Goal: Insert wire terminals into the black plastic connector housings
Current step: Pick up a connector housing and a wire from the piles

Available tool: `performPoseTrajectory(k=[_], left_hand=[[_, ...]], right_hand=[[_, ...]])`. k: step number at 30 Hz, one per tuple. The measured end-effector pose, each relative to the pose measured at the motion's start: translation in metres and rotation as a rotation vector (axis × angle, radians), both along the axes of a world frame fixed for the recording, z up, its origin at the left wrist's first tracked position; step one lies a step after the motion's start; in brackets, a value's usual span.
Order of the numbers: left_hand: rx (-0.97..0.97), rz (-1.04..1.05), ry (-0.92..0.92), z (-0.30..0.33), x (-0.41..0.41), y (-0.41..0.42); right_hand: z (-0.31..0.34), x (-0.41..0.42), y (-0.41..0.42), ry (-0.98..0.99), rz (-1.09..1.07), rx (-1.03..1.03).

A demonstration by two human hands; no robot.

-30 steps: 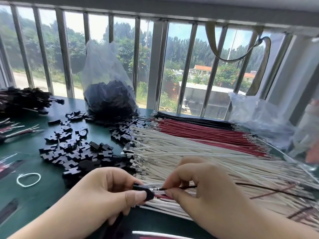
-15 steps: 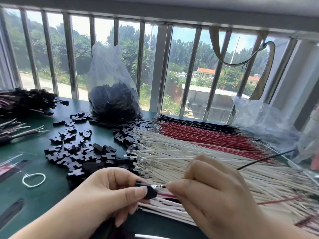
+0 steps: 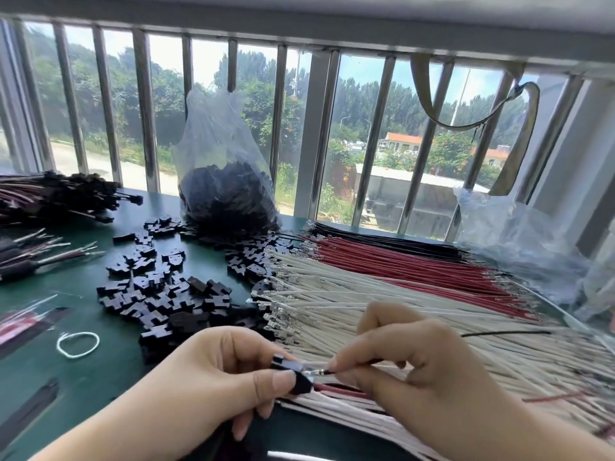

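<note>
The left hand (image 3: pixel 213 377) is pinching a black housing (image 3: pixel 297 377) between thumb and fingers at 6 o'clock, low over the green bench (image 3: pixel 100 387). The right hand (image 3: pixel 422 367) is gripping a black wire (image 3: pixel 499 333), its metal terminal (image 3: pixel 316 372) pointing at the housing's open end, touching or just beside it. Loose housings (image 3: pixel 159 294) are lying at 9 o'clock; white wires (image 3: pixel 382 294) and red wires (image 3: pixel 399 264) are spreading toward 3 o'clock. A bag (image 3: pixel 226 181) is standing at 12 o'clock.

Two hands (image 3: pixel 213 377), one bag of housings (image 3: pixel 226 181), one white loop (image 3: pixel 78 344), and uncountably many wires (image 3: pixel 382 307).
</note>
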State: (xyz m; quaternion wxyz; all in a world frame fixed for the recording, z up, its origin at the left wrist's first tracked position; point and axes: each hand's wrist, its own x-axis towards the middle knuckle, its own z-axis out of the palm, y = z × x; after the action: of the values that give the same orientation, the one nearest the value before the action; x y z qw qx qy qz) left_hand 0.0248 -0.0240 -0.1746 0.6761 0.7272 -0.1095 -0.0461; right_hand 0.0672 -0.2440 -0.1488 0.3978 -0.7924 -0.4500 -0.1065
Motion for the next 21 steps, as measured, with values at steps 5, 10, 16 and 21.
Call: performPoseTrajectory(k=[5, 10, 16, 21], left_hand=[[-0.001, 0.041, 0.001, -0.001, 0.001, -0.001], [-0.021, 0.007, 0.011, -0.002, 0.000, 0.000], [0.086, 0.065, -0.029, -0.002, -0.001, -0.007], [0.140, 0.163, -0.071, 0.003, -0.001, -0.009]], right_hand=[[-0.005, -0.001, 0.002, -0.142, -0.093, -0.020], [-0.011, -0.009, 0.009, -0.367, -0.188, -0.042], [-0.004, -0.007, 0.015, 0.080, -0.130, -0.119], [0.006, -0.001, 0.008, 0.152, -0.125, -0.187]])
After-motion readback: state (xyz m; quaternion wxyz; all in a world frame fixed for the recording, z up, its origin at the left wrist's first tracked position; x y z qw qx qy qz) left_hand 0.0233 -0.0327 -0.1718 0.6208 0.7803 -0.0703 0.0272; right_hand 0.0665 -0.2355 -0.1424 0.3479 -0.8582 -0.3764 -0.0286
